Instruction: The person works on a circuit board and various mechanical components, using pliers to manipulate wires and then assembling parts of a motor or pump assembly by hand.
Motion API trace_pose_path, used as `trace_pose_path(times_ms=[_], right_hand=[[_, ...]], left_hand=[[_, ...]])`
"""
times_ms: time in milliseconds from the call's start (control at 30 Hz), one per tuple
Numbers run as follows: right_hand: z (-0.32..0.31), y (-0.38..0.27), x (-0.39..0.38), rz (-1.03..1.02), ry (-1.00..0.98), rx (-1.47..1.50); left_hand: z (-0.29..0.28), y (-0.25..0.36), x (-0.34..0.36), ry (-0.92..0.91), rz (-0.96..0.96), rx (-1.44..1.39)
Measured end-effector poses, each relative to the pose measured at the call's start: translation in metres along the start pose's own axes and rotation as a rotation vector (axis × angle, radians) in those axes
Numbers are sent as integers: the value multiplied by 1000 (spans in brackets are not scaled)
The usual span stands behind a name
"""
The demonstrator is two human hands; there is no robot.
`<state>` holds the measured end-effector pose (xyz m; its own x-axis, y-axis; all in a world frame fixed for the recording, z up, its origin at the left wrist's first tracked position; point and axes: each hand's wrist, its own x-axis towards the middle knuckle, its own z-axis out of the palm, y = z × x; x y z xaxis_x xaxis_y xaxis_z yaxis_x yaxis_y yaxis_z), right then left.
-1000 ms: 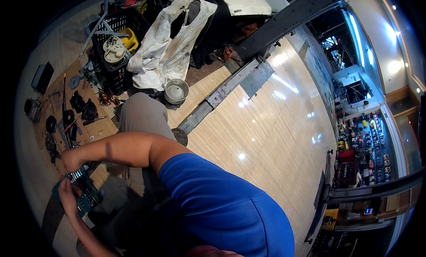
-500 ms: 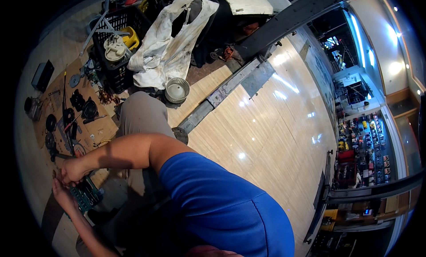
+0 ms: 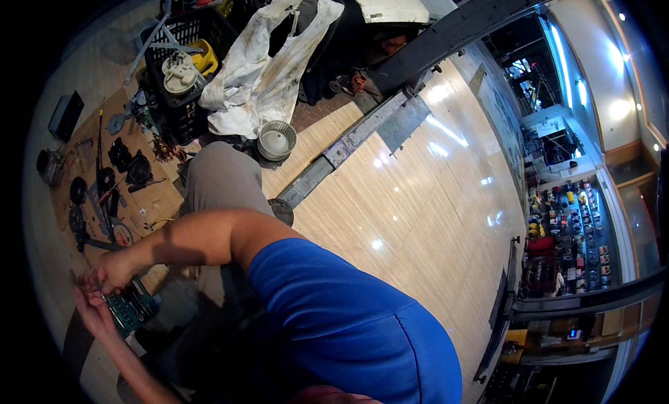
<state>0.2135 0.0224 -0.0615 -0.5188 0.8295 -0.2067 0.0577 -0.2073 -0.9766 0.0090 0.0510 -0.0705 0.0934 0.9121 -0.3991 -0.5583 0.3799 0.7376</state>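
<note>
At the lower left, my right hand (image 3: 116,268) is closed, with its fingers bent down toward my left hand (image 3: 94,312). My left hand is raised beside it, fingers curled up near the right fingertips. Something small and thin seems to be between them, too small to make out. Just right of and below the hands lies a green tool set tray (image 3: 134,308) with several shiny metal pieces in its slots. My right forearm passes above the tray, and my left forearm passes along its lower left side.
A cardboard sheet (image 3: 150,205) bears several black round parts and tools. Behind it stand a black crate (image 3: 188,115) with yellow and cream parts, a stained white cloth (image 3: 244,90) and a blower wheel (image 3: 277,141). A metal beam (image 3: 334,153) crosses the floor.
My left hand has shifted slightly left and its fingers have moved. The right hand has stayed nearly in place, and more of the green tray shows between the hands.
</note>
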Motion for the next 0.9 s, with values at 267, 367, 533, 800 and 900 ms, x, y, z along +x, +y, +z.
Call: trace_pose_path(times_ms=[267,367,533,800,900], right_hand=[[-6,1,10,-41,-140,-35],[-11,2,16,-174,-154,-300],[-22,0,30,-299,-261,-537],[-51,-3,32,-298,-381,-633],[-53,-4,35,-255,-365,-700]], left_hand=[[15,9,-15,-335,76,-26],[25,8,-25,-342,62,-76],[39,6,-32,-202,67,12],[46,7,-40,-404,-71,308],[46,0,-48,-457,-179,520]])
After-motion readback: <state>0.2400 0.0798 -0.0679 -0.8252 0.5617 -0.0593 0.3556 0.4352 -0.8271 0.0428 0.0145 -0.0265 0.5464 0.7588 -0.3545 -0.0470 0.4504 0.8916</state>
